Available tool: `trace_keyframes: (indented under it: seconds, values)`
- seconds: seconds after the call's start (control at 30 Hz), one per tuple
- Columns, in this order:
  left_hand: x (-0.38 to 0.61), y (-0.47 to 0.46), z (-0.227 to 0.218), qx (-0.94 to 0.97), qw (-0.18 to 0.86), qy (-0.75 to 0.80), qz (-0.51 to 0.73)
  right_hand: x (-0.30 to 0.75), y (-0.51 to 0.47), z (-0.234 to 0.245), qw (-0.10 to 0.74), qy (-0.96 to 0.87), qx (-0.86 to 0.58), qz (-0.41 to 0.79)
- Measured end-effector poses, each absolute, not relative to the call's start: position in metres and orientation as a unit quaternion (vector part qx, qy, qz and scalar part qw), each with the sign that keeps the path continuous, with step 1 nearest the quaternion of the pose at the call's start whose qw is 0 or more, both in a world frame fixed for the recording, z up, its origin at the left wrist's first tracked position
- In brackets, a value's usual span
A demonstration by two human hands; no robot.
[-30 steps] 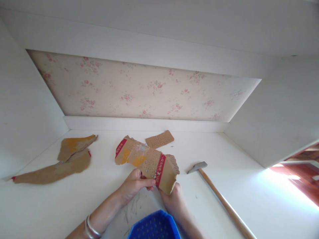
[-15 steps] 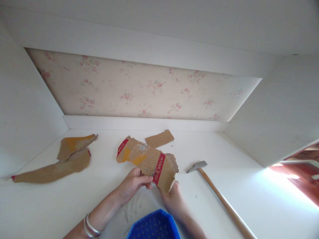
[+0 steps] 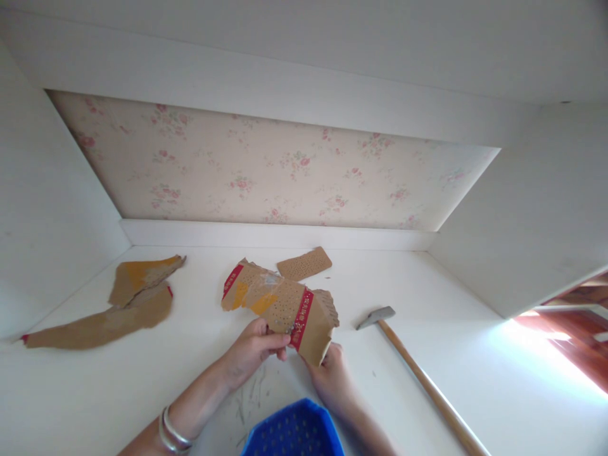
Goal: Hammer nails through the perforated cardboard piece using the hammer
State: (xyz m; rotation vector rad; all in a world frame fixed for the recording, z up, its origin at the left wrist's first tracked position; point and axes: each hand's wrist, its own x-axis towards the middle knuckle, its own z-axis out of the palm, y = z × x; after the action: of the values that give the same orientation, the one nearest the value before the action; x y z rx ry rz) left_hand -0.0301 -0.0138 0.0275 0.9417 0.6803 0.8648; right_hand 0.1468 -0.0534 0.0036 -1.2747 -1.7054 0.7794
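Note:
Both hands grip a torn piece of cardboard [image 3: 285, 304] with red printed bands, yellow patches, clear tape and many small punched holes. My left hand [image 3: 254, 348] pinches its near edge, thumb on top beside a red band. Small greyish bits lie on the cardboard by that thumb; what they are is too small to tell. At the right lower corner, my right hand [image 3: 332, 377] is closed on the edge, its fingers partly hidden under the cardboard. Just below the hands sits a blue basket [image 3: 304, 408] with holes in its bottom, cut off by the frame.
A hammer [image 3: 418, 370] with a wooden handle lies to the right. Behind the held piece rests a smaller perforated cardboard strip [image 3: 306, 264]. Torn cardboard [image 3: 109, 316] lies at left. White panels and a flowered back wall [image 3: 285, 171] enclose the white surface [image 3: 199, 285].
The held cardboard and both hands have shifted only very slightly. Both hands keep their grip, and the other things lie where they were.

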Motion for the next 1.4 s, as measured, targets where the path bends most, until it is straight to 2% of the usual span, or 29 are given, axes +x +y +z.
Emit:
trace_keyframes:
  seconds: [0.27,0.47,1.1,1.4]
  values:
    - [-0.032,-0.013,0.026,0.421,0.753,0.313,0.397,0.147,-0.053,0.002,0.426,-0.672,-0.521,0.308]
    - [-0.031,-0.013,0.026,0.448,0.747,0.305,0.386,0.147,-0.053,0.008,0.426,-0.661,-0.511,0.348]
    - [-0.034,-0.015,0.029,0.441,0.766,0.275,0.378,0.148,-0.052,0.014,0.425,-0.675,-0.503,0.332]
    - [-0.034,-0.012,0.026,0.455,0.764,0.270,0.369,0.151,-0.052,0.013,0.455,-0.677,-0.480,0.322]
